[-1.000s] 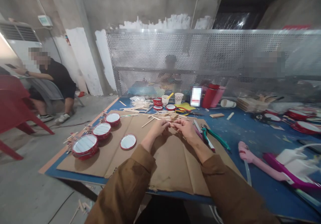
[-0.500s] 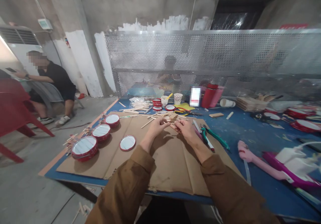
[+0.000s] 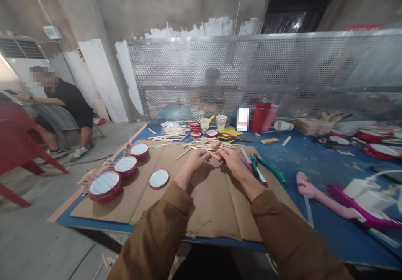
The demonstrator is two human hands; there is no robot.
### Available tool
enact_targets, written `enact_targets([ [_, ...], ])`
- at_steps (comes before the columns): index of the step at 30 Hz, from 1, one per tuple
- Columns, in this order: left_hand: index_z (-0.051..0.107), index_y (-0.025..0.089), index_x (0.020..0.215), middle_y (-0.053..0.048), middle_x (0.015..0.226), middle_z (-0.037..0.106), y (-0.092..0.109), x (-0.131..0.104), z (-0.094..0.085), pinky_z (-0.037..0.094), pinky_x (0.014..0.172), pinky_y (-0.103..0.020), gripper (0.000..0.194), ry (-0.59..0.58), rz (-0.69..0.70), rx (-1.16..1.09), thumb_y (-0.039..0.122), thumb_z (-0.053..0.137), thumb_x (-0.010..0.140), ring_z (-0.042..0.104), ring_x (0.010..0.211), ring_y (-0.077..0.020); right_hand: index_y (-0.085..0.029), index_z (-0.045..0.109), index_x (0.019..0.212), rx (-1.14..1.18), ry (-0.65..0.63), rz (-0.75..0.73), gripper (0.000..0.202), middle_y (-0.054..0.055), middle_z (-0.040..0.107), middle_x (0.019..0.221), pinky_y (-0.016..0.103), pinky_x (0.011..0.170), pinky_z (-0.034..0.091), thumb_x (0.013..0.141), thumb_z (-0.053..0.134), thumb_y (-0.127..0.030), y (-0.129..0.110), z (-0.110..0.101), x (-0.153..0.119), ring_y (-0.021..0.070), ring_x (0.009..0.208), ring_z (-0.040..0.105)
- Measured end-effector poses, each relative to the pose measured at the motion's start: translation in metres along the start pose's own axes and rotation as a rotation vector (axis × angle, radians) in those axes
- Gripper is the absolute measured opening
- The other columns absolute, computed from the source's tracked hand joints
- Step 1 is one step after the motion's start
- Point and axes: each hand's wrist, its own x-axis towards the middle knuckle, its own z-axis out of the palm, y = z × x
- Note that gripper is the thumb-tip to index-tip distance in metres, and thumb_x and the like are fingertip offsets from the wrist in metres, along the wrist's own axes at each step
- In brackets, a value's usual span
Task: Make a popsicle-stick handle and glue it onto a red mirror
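Observation:
Over the far part of the cardboard sheet point(image 3: 213, 217), my left hand point(image 3: 197, 161) and my right hand point(image 3: 229, 159) meet at their fingertips. Both are pinched around something small, perhaps a thin stick, too small to make out. Just behind them lies a pile of thin wooden sticks point(image 3: 188, 145). A single red-rimmed white disc point(image 3: 158, 178) rests on the cardboard left of my left hand. Farther left stand stacks of red-rimmed discs point(image 3: 104, 183) with sticks beside them. Green-handled pliers point(image 3: 271, 170) and a marker lie right of my right hand.
A pink glue gun point(image 3: 326, 200) and a purple power strip point(image 3: 339, 196) are at the right. Paper cups point(image 3: 221, 122), a lit phone point(image 3: 243, 119) and a red bottle point(image 3: 261, 116) stand at the back. A seated person point(image 3: 72, 100) is at the far left.
My left hand has closed its fingers and the two hands have come together at the fingertips. The view has shifted slightly.

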Motion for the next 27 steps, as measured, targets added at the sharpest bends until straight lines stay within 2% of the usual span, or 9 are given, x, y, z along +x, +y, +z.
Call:
enact_targets([
  [6,0.062,0.017,0.062,0.001,0.06,0.058,0.008,-0.003,0.003,0.04,0.065,-0.023,0.03,-0.051,-0.014,-0.039,0.024,0.051,0.089,0.052,0.063,-0.013,-0.023,0.055,0.063,0.005,-0.025,-0.027,0.041,-0.001,0.056,0.057,0.023,0.049,0.038,0.076,0.063,-0.061,-0.006,0.002,-0.002,0.0126,0.054,0.049],
  [10,0.052,0.019,0.056,0.002,0.055,0.05,0.006,0.002,0.001,0.037,0.063,-0.025,0.041,0.079,-0.057,0.023,0.029,0.043,0.095,0.047,0.059,-0.0128,-0.024,0.05,0.059,-0.02,0.01,-0.031,0.041,-0.002,0.052,0.053,0.025,0.049,0.036,0.076,0.06,-0.06,-0.009,0.001,-0.002,0.0135,0.053,0.047],
  [14,0.052,0.018,0.062,0.003,0.057,0.048,-0.002,0.004,-0.006,0.036,0.062,-0.024,0.036,0.176,-0.053,0.01,0.038,0.053,0.092,0.047,0.062,-0.0126,-0.024,0.049,0.057,-0.027,-0.002,-0.043,0.043,-0.002,0.05,0.051,0.026,0.049,0.034,0.076,0.06,-0.061,-0.013,0.001,-0.004,0.0125,0.05,0.044],
  [17,0.061,0.017,0.073,0.003,0.064,0.056,-0.007,0.004,-0.006,0.039,0.062,-0.023,0.027,0.098,-0.028,-0.08,0.041,0.066,0.083,0.051,0.063,-0.0122,-0.023,0.049,0.057,-0.111,0.006,-0.05,0.046,-0.002,0.051,0.051,0.026,0.049,0.032,0.078,0.057,-0.063,-0.016,0.0,-0.006,0.0125,0.051,0.043],
  [20,0.067,0.015,0.079,-0.001,0.073,0.065,-0.011,0.006,0.003,0.045,0.068,-0.024,0.023,-0.064,0.005,-0.173,0.037,0.074,0.074,0.058,0.069,-0.0135,-0.023,0.05,0.057,-0.245,0.006,-0.054,0.046,-0.001,0.052,0.052,0.025,0.05,0.03,0.081,0.056,-0.062,-0.019,-0.002,-0.009,0.0125,0.051,0.044],
  [22,0.067,0.014,0.076,-0.002,0.073,0.067,-0.013,0.008,0.009,0.047,0.07,-0.025,0.022,-0.129,0.025,-0.217,0.036,0.073,0.075,0.059,0.07,-0.0139,-0.022,0.05,0.057,-0.306,0.0,-0.046,0.045,-0.002,0.05,0.05,0.025,0.05,0.03,0.083,0.055,-0.059,-0.02,-0.003,-0.011,0.0126,0.051,0.044],
  [27,0.07,0.012,0.083,-0.003,0.07,0.068,-0.017,0.01,0.013,0.048,0.064,-0.025,0.023,-0.165,-0.014,-0.261,0.036,0.066,0.083,0.062,0.063,-0.0141,-0.022,0.049,0.057,-0.372,0.015,-0.045,0.041,-0.003,0.049,0.051,0.025,0.051,0.029,0.085,0.053,-0.052,-0.017,-0.004,-0.009,0.0124,0.052,0.044],
])
